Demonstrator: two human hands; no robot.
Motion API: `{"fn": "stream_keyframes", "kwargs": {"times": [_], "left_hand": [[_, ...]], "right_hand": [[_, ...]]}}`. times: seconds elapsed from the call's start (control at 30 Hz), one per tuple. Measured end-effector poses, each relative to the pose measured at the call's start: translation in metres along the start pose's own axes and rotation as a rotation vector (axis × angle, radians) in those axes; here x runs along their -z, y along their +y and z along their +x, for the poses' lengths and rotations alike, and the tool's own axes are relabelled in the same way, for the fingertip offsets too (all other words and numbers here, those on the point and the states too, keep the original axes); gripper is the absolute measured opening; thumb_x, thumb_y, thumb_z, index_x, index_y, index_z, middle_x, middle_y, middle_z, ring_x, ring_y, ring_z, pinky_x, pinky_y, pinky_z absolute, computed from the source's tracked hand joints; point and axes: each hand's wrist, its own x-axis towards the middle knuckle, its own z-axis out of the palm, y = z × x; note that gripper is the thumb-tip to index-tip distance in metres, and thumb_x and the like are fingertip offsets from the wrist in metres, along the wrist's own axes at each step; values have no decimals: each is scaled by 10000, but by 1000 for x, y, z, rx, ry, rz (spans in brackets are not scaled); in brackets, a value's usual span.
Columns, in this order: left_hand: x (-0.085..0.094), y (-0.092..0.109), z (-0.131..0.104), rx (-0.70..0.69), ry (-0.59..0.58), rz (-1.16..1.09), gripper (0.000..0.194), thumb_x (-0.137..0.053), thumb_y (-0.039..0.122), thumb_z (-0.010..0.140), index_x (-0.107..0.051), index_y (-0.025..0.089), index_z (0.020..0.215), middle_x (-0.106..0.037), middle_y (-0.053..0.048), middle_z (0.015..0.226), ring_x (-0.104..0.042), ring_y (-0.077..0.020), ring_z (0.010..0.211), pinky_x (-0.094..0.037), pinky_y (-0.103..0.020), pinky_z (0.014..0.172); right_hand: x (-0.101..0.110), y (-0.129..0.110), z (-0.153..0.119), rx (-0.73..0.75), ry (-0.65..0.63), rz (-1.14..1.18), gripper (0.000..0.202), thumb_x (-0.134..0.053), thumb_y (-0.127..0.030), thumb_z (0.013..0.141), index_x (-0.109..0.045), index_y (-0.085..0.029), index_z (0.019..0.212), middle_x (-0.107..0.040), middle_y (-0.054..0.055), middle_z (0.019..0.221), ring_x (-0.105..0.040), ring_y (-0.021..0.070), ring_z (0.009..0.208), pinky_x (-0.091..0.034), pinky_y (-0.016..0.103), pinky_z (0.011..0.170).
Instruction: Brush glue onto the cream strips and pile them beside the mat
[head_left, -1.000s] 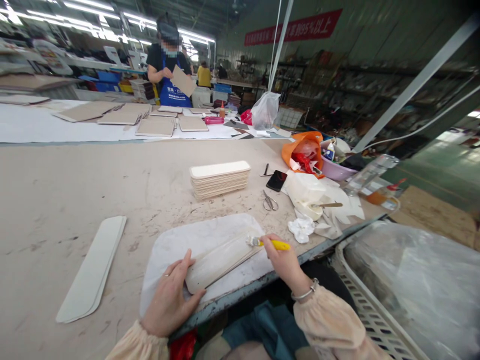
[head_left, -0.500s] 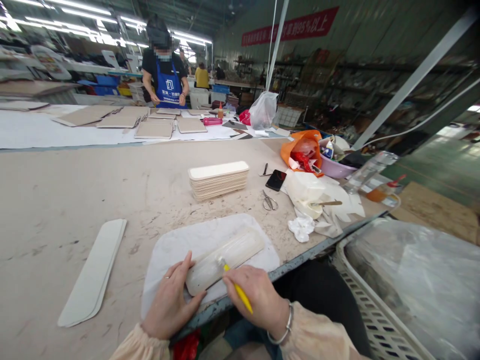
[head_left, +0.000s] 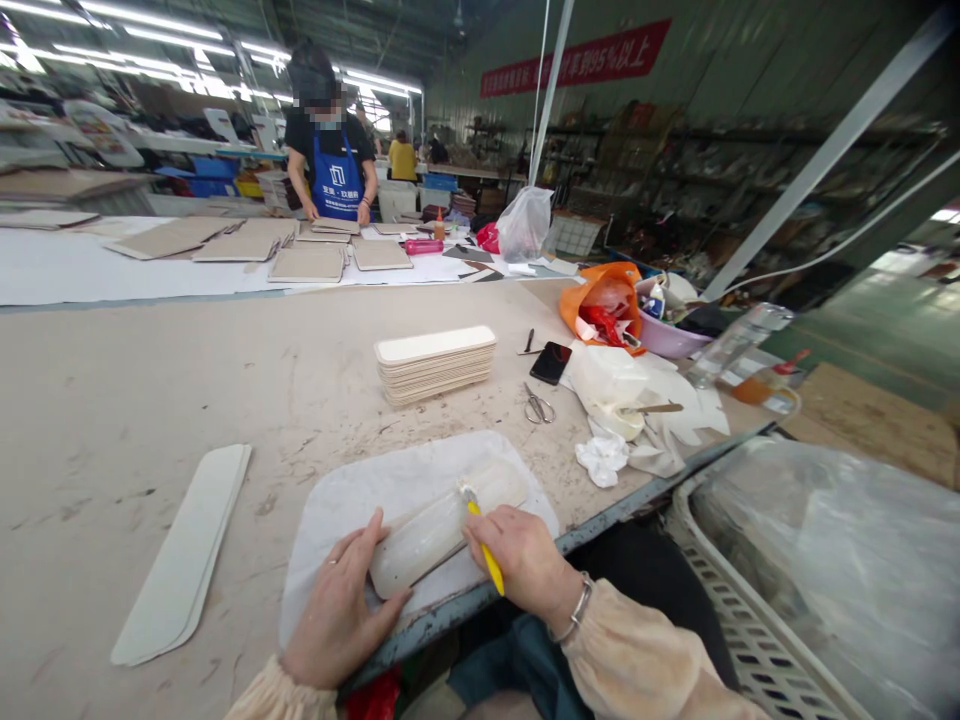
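A long pale panel with rounded ends [head_left: 420, 550] lies slantwise on a white sheet [head_left: 337, 500] near the table edge, its top looking wet and glossy. My left hand [head_left: 341, 600] steadies its left end, thumb along the near edge and fingers along the far edge. In my right hand [head_left: 521, 560] is a small brush with a yellow handle [head_left: 491, 568]. Its whitish tip touches the panel's upper face right of the middle. Beyond the sheet stands a stack of similar cream panels [head_left: 436, 365]. A few loose white strips [head_left: 184, 555] lie overlapped at the left.
Scissors [head_left: 538, 404], a black phone [head_left: 550, 363], a white tub [head_left: 611, 380] with a stick and crumpled paper [head_left: 602, 458] lie to the right. A plastic-lined basket [head_left: 727, 570] adjoins the table. A co-worker [head_left: 334, 165] in a blue apron stands across at another table.
My right hand has moved the brush up and right along the panel. My left hand stays at the panel's left end. The co-worker's hands have shifted slightly.
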Motion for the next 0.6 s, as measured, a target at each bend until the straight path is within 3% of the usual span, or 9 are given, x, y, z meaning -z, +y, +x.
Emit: {"fn": "stream_keyframes", "kwargs": {"times": [0.1,0.17,0.27,0.37,0.43,0.5,0.6], "left_hand": [[1,0,0,-9,4,1,858,-613,361,759,-121,208,1445,-578,-113,1216,-510,-277,1152,-464,-458,954],[0,0,1,-19,9,-2,850,-609,365,761,-128,209,1444,-577,-116,1219,-513,-279,1150,-462,-463,953],[0,-1,1,-17,7,-13,857,-618,373,754,-132,211,1442,-576,-119,1215,-514,-282,1147,-457,-470,954],[1,0,1,3,-9,-35,871,-622,380,747,-128,202,1442,-570,-125,1213,-511,-281,1146,-449,-471,956],[3,3,1,16,-17,-57,881,-623,373,743,-119,189,1442,-564,-129,1213,-507,-275,1147,-441,-466,962],[5,7,1,21,-17,-78,901,-634,363,727,-116,179,1441,-563,-131,1210,-510,-273,1139,-438,-463,962],[7,10,0,28,-19,-101,923,-656,355,695,-134,180,1436,-560,-132,1215,-509,-279,1134,-429,-476,966]], "right_hand": [[3,18,0,-133,66,-71,142,-447,-195,913,-573,-173,852,-584,35,691,-554,152,689,-396,256,638],[3,26,-1,-177,38,-103,140,-458,-185,903,-572,-172,823,-587,37,682,-558,155,679,-398,255,621],[-1,11,-2,-97,-52,-26,131,-477,-170,882,-562,-175,782,-596,32,673,-565,157,675,-414,255,620],[-4,-24,0,14,-56,245,128,-469,-192,890,-587,-179,842,-636,34,731,-591,151,716,-446,255,671],[-5,-45,2,-14,6,517,167,-442,-223,914,-605,-186,919,-665,37,816,-612,141,773,-462,248,729],[-6,-55,6,-146,57,776,217,-413,-260,932,-616,-184,924,-668,33,837,-615,131,763,-471,231,718],[-8,-49,10,-401,49,957,285,-413,-334,921,-620,-177,804,-594,-6,636,-558,122,581,-452,216,564]]}}
